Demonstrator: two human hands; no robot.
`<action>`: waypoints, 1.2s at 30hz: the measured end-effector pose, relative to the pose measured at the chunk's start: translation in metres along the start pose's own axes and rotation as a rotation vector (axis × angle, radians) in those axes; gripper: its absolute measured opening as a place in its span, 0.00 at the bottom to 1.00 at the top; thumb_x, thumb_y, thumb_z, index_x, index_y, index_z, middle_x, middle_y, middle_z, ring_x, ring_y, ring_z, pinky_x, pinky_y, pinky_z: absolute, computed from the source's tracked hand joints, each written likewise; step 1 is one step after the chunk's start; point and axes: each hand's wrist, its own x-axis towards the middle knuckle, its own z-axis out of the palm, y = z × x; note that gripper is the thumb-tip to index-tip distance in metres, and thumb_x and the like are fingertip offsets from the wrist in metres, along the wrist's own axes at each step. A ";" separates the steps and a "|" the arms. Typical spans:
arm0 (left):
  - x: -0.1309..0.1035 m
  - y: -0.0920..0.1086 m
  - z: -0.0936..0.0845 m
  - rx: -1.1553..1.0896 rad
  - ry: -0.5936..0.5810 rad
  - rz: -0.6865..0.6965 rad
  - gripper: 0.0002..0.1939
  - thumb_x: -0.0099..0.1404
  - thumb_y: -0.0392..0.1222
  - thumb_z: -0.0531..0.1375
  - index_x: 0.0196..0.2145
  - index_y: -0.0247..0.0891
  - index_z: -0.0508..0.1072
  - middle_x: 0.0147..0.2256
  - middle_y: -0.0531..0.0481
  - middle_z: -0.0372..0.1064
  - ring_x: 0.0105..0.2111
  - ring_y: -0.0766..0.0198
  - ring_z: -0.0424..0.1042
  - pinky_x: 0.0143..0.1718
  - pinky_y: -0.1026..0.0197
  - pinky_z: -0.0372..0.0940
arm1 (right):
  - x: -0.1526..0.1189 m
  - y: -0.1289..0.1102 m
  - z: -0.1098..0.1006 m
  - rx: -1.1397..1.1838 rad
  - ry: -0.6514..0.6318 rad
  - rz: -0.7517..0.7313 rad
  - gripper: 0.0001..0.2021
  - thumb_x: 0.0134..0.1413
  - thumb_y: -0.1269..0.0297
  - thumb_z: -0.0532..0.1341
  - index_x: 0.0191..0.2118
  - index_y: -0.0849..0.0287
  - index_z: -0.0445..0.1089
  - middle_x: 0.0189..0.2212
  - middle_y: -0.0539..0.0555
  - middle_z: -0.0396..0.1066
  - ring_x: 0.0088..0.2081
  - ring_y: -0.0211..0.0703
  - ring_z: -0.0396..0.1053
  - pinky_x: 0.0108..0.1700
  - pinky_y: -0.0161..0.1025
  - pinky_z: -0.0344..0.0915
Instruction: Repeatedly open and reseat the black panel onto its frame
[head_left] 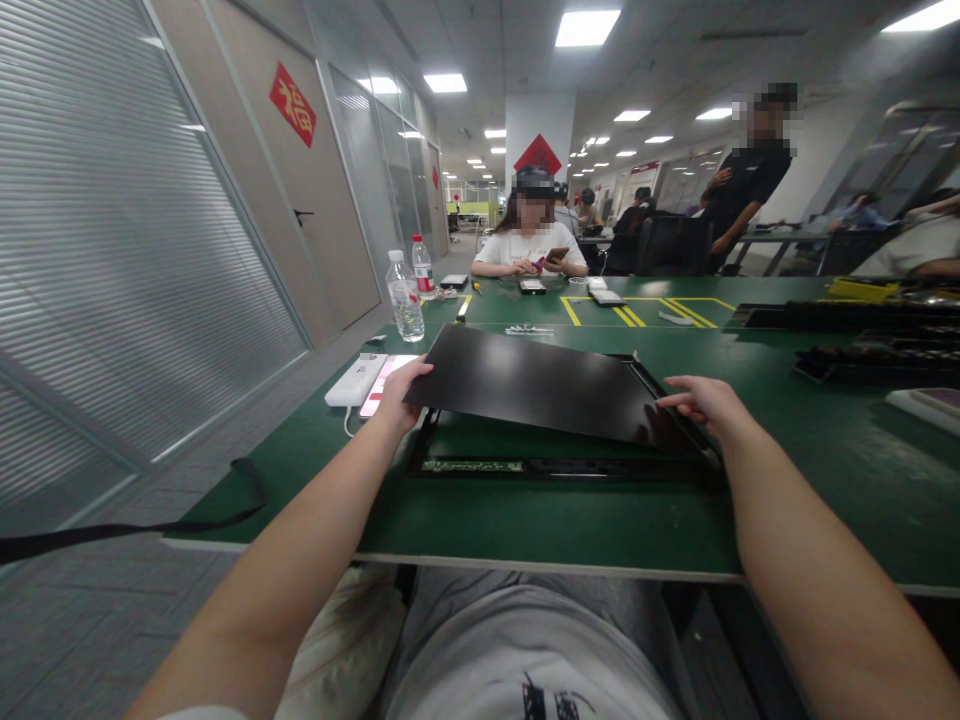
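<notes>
A black glossy screen panel [532,385] is tilted above a thin black rectangular frame [615,467], its left side raised and its right end low by the frame's right side. My left hand [406,392] grips the panel's left edge, thumb on top. Beside the right end is my right hand [705,402], index finger stretched toward the panel and the other fingers loosely bent. Nothing shows in that hand; whether its fingertip touches the panel I cannot make out. A green circuit strip [472,466] lies along the frame's near side.
Left of the panel lie a white power bank [355,380] with a cable and a lit phone [386,385]. Two bottles [406,297] stand behind them. Black frame parts [877,345] are piled at the right. Across the green table [540,525] sits a person [531,245] holding a phone.
</notes>
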 end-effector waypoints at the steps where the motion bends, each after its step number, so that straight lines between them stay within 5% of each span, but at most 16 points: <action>1: 0.000 0.000 -0.001 0.000 0.006 -0.001 0.28 0.45 0.35 0.65 0.47 0.29 0.82 0.31 0.47 0.80 0.30 0.58 0.77 0.30 0.63 0.68 | -0.001 0.000 0.000 -0.009 0.004 -0.004 0.21 0.60 0.68 0.60 0.58 0.69 0.72 0.22 0.61 0.76 0.15 0.32 0.51 0.14 0.28 0.44; 11: -0.002 -0.004 0.004 0.029 0.072 -0.004 0.25 0.42 0.36 0.67 0.41 0.30 0.83 0.32 0.47 0.80 0.30 0.60 0.76 0.30 0.63 0.68 | 0.005 0.003 -0.007 -0.096 0.060 -0.076 0.20 0.54 0.66 0.63 0.53 0.63 0.77 0.28 0.64 0.79 0.16 0.36 0.57 0.17 0.34 0.56; 22: -0.002 -0.012 0.002 0.131 0.075 -0.005 0.24 0.39 0.38 0.70 0.38 0.33 0.84 0.29 0.49 0.79 0.27 0.61 0.74 0.27 0.64 0.64 | 0.005 0.006 -0.007 -0.135 0.102 -0.132 0.19 0.53 0.66 0.60 0.49 0.64 0.77 0.24 0.61 0.78 0.16 0.36 0.56 0.17 0.33 0.53; 36: -0.011 -0.009 0.012 0.199 0.109 0.012 0.15 0.38 0.37 0.69 0.29 0.38 0.81 0.25 0.51 0.77 0.29 0.55 0.74 0.31 0.58 0.66 | 0.015 0.014 -0.012 -0.447 0.185 -0.215 0.15 0.55 0.59 0.60 0.45 0.56 0.79 0.29 0.54 0.81 0.25 0.43 0.70 0.30 0.39 0.64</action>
